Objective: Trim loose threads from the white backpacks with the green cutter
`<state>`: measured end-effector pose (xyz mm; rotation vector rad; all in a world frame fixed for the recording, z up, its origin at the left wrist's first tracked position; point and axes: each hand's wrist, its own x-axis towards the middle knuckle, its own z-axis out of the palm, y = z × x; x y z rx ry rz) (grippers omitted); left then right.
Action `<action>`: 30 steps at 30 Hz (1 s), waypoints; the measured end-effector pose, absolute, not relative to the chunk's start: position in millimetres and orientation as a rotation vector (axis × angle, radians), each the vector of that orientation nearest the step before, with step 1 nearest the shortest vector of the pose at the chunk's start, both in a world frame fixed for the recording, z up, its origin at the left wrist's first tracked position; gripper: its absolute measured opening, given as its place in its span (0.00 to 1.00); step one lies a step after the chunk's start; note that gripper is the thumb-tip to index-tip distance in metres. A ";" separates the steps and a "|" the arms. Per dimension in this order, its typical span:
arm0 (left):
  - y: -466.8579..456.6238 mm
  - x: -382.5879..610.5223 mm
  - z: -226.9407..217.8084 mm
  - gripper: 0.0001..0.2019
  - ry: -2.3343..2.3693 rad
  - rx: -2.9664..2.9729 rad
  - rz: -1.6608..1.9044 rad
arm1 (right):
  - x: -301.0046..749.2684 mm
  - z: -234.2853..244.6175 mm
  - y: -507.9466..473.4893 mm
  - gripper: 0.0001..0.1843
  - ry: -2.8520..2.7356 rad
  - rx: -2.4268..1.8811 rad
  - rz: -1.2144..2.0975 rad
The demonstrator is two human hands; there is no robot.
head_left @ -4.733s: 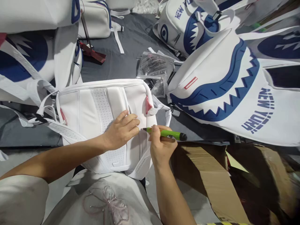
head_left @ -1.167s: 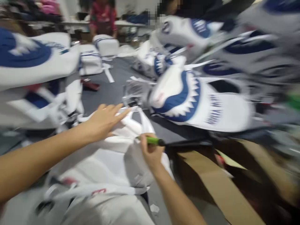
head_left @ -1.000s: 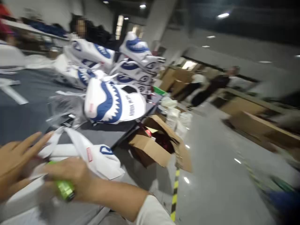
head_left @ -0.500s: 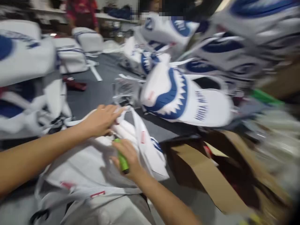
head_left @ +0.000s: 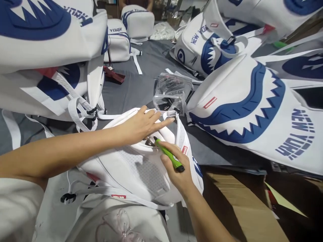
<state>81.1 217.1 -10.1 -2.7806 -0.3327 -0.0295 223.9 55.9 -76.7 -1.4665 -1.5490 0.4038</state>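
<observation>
The left hand (head_left: 140, 124) lies open and flat on the white padded backpack (head_left: 141, 169) at the near edge of the grey worktop (head_left: 141, 84), while the right hand (head_left: 178, 173) keeps its grip pinched on a green marker pen (head_left: 168, 154), tip at the bag's seam.

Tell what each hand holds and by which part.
The right hand grips the green pen by its rear half. The left hand grasps nothing; it presses flat on the white backpack.
</observation>
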 end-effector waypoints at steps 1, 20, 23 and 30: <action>217.8 81.2 -10.4 0.37 -0.338 -2.793 -0.028 | 227.0 -71.1 56.9 0.14 -1.597 -1.456 0.425; 219.3 89.4 -23.1 0.40 -0.493 -2.806 0.029 | 236.3 -56.2 75.5 0.10 -1.701 -1.562 0.463; 215.5 94.1 -19.5 0.43 -0.644 -2.780 0.084 | 238.4 -40.7 89.1 0.10 -1.788 -1.611 0.629; 222.9 96.0 -9.3 0.45 -0.634 -2.809 0.190 | 238.2 -26.7 89.3 0.13 -2.078 -1.711 0.464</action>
